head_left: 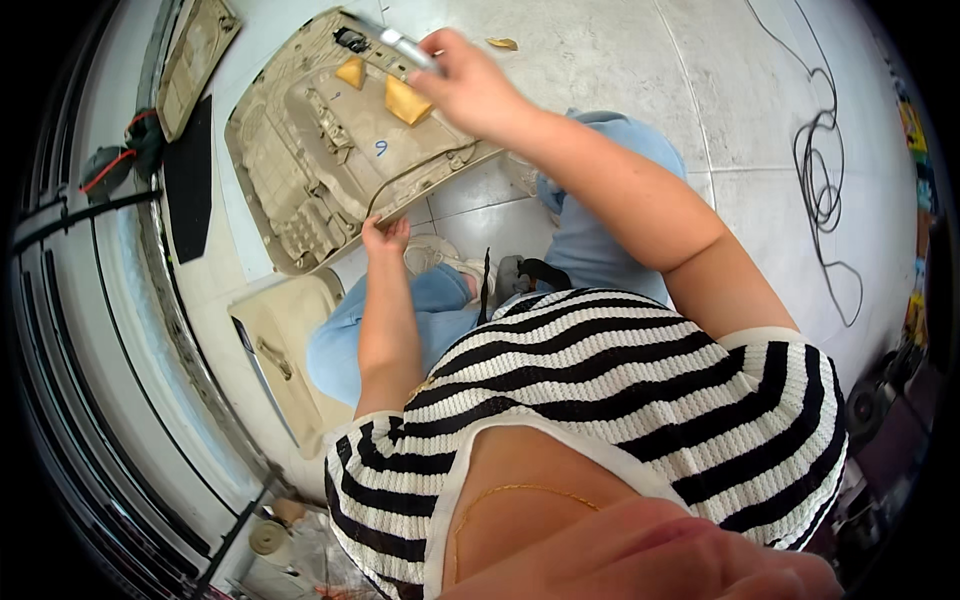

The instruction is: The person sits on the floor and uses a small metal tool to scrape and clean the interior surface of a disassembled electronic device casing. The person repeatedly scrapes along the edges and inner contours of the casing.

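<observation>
A large beige moulded trim panel (pixel 260 170) lies tilted before me, with yellow foam pieces (pixel 407 102) on it and a black fitting (pixel 351 40) near its top. My right hand (pixel 455 85) is closed on a silver tool (pixel 400 45) over the panel's upper part, above the foam; the tool's far end is blurred. My left hand (pixel 385 230) grips the panel's near lower edge with bent fingers, palm upward, beside a thin dark line running along the panel.
Another beige panel (pixel 290 390) lies by my left knee. A smaller panel (pixel 190 70) and black board (pixel 187 190) lean at the left near dark gloves (pixel 110 170) and metal rails (pixel 50 330). A loose cable (pixel 820 200) lies coiled at right, and a yellow scrap (pixel 502 43) sits on the tiles.
</observation>
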Demonstrator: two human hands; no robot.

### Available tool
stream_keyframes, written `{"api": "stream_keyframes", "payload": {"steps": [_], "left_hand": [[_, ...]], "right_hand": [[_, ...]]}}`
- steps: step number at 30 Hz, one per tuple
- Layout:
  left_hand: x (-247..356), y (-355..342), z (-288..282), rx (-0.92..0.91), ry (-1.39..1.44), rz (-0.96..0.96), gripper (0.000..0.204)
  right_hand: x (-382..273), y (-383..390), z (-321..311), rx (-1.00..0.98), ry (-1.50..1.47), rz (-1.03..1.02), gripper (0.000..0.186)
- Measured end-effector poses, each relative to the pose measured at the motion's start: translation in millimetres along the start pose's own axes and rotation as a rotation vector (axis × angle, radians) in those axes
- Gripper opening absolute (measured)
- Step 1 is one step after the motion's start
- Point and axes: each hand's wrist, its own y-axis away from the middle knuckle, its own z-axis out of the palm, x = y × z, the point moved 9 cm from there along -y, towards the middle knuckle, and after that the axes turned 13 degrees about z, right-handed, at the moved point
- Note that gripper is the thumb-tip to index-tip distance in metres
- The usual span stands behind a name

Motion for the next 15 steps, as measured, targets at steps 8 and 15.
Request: {"api": "stream_keyframes", "payload": {"steps": [8,15], "left_hand": [[39,79,33,-0.020,-0.122,0.023,0.051],[78,103,30,0.003,-0.205,0.022,0.051]], "right_hand": [[-13,36,-4,-0.075,0.073,-0.012,0.026],[-24,51,23,-0.166,0.101,-0.046,0.025]]}}
